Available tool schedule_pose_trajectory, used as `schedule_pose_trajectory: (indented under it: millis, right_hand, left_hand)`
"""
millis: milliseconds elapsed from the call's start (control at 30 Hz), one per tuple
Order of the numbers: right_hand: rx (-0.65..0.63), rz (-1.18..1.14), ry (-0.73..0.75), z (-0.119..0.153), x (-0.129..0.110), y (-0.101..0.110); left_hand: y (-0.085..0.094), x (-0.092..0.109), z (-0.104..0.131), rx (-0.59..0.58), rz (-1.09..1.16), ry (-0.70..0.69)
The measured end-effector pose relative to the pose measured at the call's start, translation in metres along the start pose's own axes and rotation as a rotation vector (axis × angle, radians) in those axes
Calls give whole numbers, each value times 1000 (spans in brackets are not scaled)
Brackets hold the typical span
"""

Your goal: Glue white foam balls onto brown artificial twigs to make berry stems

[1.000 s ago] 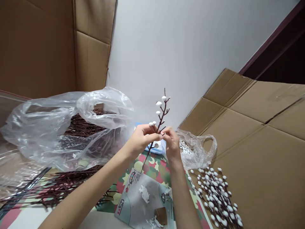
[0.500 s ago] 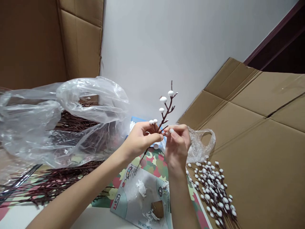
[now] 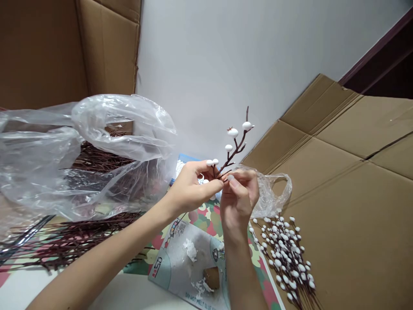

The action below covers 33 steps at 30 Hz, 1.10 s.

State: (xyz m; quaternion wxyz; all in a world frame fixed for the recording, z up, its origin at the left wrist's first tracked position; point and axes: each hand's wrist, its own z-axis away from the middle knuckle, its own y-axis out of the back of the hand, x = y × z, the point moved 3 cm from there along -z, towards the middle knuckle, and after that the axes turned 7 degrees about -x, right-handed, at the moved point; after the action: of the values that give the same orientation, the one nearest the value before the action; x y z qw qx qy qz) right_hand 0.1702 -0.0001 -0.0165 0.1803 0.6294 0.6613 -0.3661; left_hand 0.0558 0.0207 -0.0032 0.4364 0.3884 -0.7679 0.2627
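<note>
A brown branch (image 3: 238,149) with several white berries leans up to the right, its stem pinched between thumb and fingers of my left hand (image 3: 196,185). My right hand (image 3: 240,191) is closed at a short side twig low on the branch, thumb and forefinger pressed together beside my left fingertips. Whether a berry sits between those right fingers is hidden. Below the hands lies a printed sheet (image 3: 177,262) with white glue-like scraps (image 3: 190,249) and a small brown block (image 3: 211,277).
Bare brown twigs (image 3: 80,241) lie at the left under a clear plastic bag (image 3: 129,146) of more twigs. White-berried branches (image 3: 287,254) rest at the right beside cardboard (image 3: 355,224). Behind my right hand is another clear bag (image 3: 274,193).
The branch top has tilted further to the right. My right fingers have closed in on the side twig near my left fingertips.
</note>
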Motion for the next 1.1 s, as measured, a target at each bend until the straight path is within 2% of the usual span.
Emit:
schedule_pose_trajectory:
  millis: [300,533,767,1100]
  right_hand:
    - [92,89,65,6,0,-6]
    - [146,216,198,9,-2,-9]
    - [165,141,228,12,1,-11]
    - [170,191,231,14,5,-10]
  left_hand:
    - [-5,-2,2,36,-27,-50]
    - [-9,-4,4,107,-8,-67]
    - [-11,-1,6,132,4,-111]
    - [-14,-2,5,135,24,-96]
